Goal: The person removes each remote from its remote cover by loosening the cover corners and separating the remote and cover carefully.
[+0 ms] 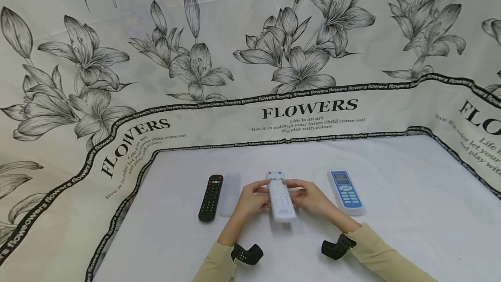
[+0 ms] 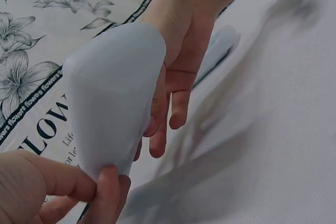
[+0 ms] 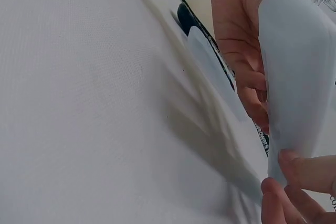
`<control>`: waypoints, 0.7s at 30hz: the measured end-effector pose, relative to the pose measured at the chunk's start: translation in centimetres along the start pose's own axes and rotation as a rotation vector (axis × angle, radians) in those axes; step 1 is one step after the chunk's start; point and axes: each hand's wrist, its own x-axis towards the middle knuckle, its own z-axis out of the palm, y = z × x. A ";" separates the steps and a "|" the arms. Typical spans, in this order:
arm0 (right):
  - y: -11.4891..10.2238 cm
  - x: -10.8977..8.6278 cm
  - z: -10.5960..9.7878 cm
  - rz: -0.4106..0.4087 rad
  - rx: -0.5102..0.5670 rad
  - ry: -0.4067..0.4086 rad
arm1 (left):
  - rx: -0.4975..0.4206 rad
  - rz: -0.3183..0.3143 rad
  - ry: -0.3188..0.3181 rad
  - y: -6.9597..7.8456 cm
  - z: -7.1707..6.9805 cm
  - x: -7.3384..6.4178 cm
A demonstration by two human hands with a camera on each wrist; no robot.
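Observation:
Both hands hold a white remote control point(image 1: 281, 199) above the table, its button side up and its long axis pointing away from me. My left hand point(image 1: 252, 198) grips the left edge near the far end. On the opposite edge, my right hand point(image 1: 312, 198) pinches it the same way. Seen from the left wrist, the smooth pale underside point(image 2: 115, 93) faces the camera, with left fingertips point(image 2: 107, 182) at its narrow-looking end. The right wrist view shows the same underside point(image 3: 296, 72), with the right thumb on its edge.
To the left lies a black remote point(image 1: 210, 198), with a translucent flat sleeve point(image 1: 230, 195) beside it. A blue-and-white remote with a small screen point(image 1: 346, 191) lies to the right. Flower-printed cloth point(image 1: 305, 112) stands behind the white tabletop point(image 1: 176, 247).

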 end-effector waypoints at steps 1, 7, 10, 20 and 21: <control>0.0 0.0 0.0 0.009 -0.018 0.016 | 0.002 0.021 -0.009 0.0 0.0 0.0; -0.5 0.0 -0.1 0.070 -0.079 0.072 | 0.072 0.152 -0.060 0.0 -0.5 -0.2; -0.7 -0.1 -0.3 0.038 -0.091 0.089 | 0.120 0.200 -0.062 0.0 -0.7 -0.2; -1.0 0.0 -0.5 -0.096 -0.148 0.189 | 0.267 0.298 -0.021 0.5 -0.8 -0.8; -1.1 0.0 -0.5 -0.108 -0.146 0.200 | 0.278 0.304 -0.016 0.6 -0.8 -0.8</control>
